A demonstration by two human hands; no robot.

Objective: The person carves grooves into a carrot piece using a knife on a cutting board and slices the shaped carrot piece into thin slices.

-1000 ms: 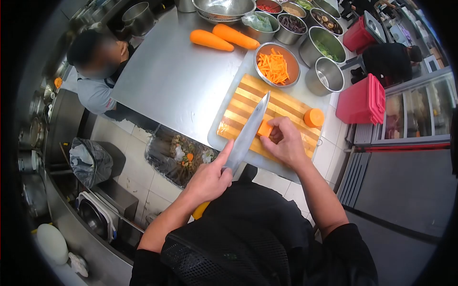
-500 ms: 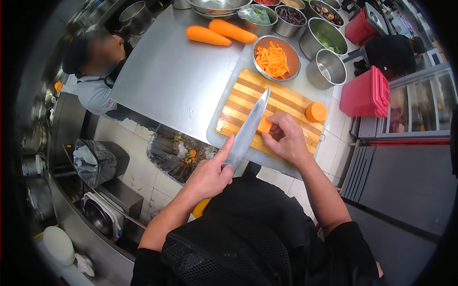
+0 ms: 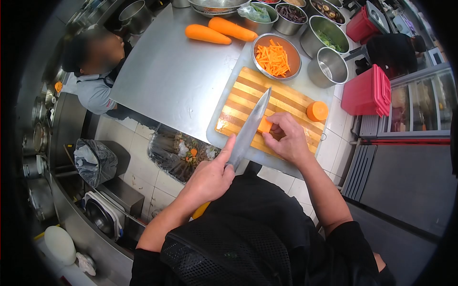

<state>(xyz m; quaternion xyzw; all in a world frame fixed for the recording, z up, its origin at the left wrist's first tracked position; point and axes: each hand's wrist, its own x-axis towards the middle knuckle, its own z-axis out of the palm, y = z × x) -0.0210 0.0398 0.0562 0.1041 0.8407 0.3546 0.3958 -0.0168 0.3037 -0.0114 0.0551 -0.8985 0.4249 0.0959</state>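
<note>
My left hand (image 3: 211,176) is closed round the handle of a large kitchen knife (image 3: 250,125), its index finger stretched along the blade. The blade slants over a striped wooden cutting board (image 3: 238,93), tip pointing away from me. Right beside the blade, the bent fingers of my right hand (image 3: 288,138) pinch a piece of carrot (image 3: 265,125) against the board. At the board's right edge stands a thick carrot chunk (image 3: 317,111). Beyond the board, a steel bowl (image 3: 295,70) contains cut carrot sticks (image 3: 273,59). Two whole peeled carrots (image 3: 208,34) lie on the steel table (image 3: 164,71).
Several steel pots of ingredients (image 3: 312,40) line the far side, near an uncovered steel pot (image 3: 328,67). Below the table edge sits a lined scrap bin (image 3: 164,159). A person (image 3: 93,71) is at the left; a red lidded bin (image 3: 365,90) stands at right.
Almost nothing differs. The view has shifted slightly, while both hands, the knife and the carrot piece keep nearly the same positions on the board.
</note>
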